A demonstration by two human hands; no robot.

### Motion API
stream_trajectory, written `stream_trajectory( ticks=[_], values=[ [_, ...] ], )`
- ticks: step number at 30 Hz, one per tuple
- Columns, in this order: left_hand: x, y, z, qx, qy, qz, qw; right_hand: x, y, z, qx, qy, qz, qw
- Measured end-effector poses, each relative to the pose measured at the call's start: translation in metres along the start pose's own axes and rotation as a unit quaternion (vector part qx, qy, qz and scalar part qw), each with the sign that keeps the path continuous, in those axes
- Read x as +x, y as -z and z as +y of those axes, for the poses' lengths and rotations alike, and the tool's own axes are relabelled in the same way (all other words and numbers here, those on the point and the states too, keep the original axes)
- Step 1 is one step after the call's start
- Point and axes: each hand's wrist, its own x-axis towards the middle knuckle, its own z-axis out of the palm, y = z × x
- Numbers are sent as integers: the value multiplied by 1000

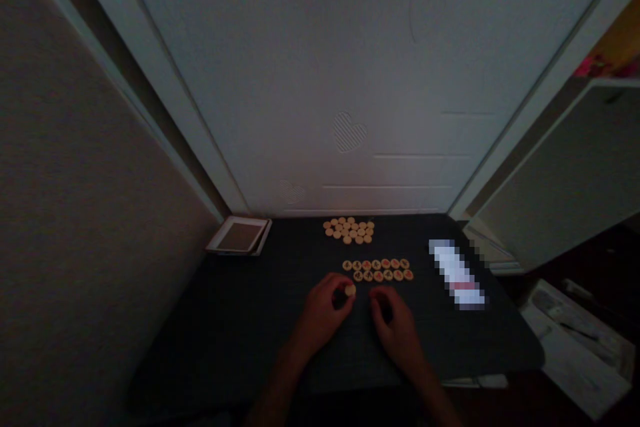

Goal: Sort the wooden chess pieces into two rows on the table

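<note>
The left hand [323, 312] has a pale round disc [351, 291] pinched at its fingertips. The grip is narrow and closed on the disc's edge, just over the dark table [240, 320]. Handling it well, to my eye, means keeping that pinch on the rim, so the face can be turned and read. It also means keeping the disc low, so that a slip costs nothing. The light is poor (I can barely make out the marks from here), so a slow turn in the fingers would serve better than a quick flick.

Just beyond the grip and a little to its right lie two neat rows of discs [378, 270], red and dark marks up, touching one another. The knuckles are near enough to nudge them, and I'd judge that the main thing to mind. Farther beyond the grip, by the wall, sits a loose heap of blank-side discs [349, 229]. Well off to the grip's left and beyond it is a shallow box lid [239, 237]. To its right, past the rows, is a blurred white thing [457, 275] I can't identify.

The right hand [395, 321] rests just beside the left, fingers curled down toward the table; whether its grip holds anything I cannot tell.
</note>
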Motion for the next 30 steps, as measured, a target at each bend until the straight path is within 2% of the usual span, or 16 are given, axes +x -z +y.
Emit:
stream_trajectory(
  ticks=[5, 10, 21, 30],
  values=[
    [-6, -24, 0, -135, 63, -29, 988, 1, -1, 0, 14, 54, -31, 998],
    [-9, -35, -6, -233, 76, -19, 969, 0, -1, 1, 21, 64, -37, 997],
    [-15, -32, 1, -222, 82, -30, 971, -4, -3, 8, 15, 70, -42, 997],
    [-14, -33, 4, -191, 93, -15, 977, -3, -4, 6, -3, 64, -48, 997]
  ],
)
